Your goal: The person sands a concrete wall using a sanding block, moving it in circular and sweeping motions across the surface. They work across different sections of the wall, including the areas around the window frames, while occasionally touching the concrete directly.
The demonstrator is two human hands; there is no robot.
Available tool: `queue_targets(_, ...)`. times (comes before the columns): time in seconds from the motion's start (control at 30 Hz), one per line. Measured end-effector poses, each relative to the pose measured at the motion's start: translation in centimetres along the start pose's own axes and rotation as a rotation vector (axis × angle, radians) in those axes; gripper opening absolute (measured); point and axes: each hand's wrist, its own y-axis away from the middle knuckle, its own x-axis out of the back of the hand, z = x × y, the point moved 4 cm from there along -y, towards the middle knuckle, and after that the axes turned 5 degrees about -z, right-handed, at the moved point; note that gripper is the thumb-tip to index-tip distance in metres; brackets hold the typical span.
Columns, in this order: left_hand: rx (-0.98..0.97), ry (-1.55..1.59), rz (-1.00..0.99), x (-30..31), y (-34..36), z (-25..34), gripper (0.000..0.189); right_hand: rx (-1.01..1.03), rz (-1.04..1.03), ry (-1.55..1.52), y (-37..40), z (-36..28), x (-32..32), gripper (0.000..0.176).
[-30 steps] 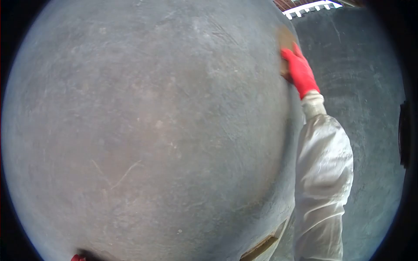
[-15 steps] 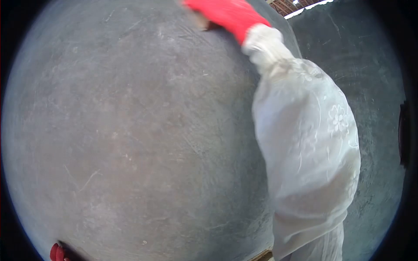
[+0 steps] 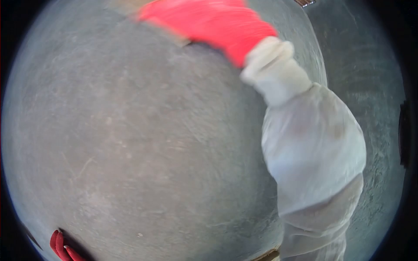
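Observation:
My right hand [image 3: 204,21], in a red glove, reaches up across the grey plastered wall [image 3: 143,143] at the top of the view. It is closed over a flat tan block [image 3: 186,42] that lies against the wall. Only the block's edges show under the glove, and its exact kind is hard to make out; motion smears both. Low in the left corner is my left hand [image 3: 65,250], also in a red glove. Its fingers lie stretched out and slightly apart on the wall, with nothing in them; the palm is out of frame.
A darker grey wall [image 3: 352,56] meets this one at a corner on the right. A dark object [image 3: 404,135] stands at the far right edge. At the bottom, a brown wooden edge [image 3: 267,255] shows beside my white sleeve [image 3: 313,152].
My right hand has swept left and slightly down with the block, and more of the glove shows. The view has shifted a little, with more of my left hand's fingers in sight.

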Motion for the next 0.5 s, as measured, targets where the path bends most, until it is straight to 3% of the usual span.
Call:
queue_targets(0.07,-0.01,-0.029,-0.008,0.0,0.2,0.1,0.032,-0.172,-0.098,0.162,0.0,-1.5,-2.1,0.063)
queue_targets(0.13,-0.011,-0.046,-0.01,0.0,0.3,-0.3,0.033,-0.042,0.038,0.079,4.5,-0.6,1.3,0.062)
queue_targets(0.17,-0.02,-0.038,-0.001,0.1,0.4,-0.5,0.033,-0.138,-0.159,-0.044,4.0,3.1,2.8,0.063)
queue_targets(0.23,-0.018,-0.024,0.006,0.1,0.5,-0.8,0.034,-0.4,0.114,0.152,8.0,12.9,3.8,0.061)
queue_targets(0.27,-0.024,-0.011,-0.001,0.0,0.3,-0.8,0.034,-0.663,0.191,-0.094,10.7,16.6,5.3,0.059)
queue_targets(0.3,-0.029,-0.002,-0.001,0.0,0.3,-0.7,0.035,-0.823,0.27,0.04,13.5,21.5,7.3,0.067)
queue_targets(0.37,-0.026,0.0,0.006,0.0,0.6,-0.9,0.035,-1.005,0.428,-0.016,18.5,31.0,9.6,0.069)
queue_targets(0.47,-0.035,0.01,-0.006,0.2,0.3,-0.9,0.034,-0.979,0.307,-0.094,13.5,18.1,6.6,0.068)
queue_targets(0.5,-0.041,0.005,-0.007,0.2,0.2,-0.7,0.034,-0.807,0.26,-0.121,12.4,15.7,5.0,0.068)
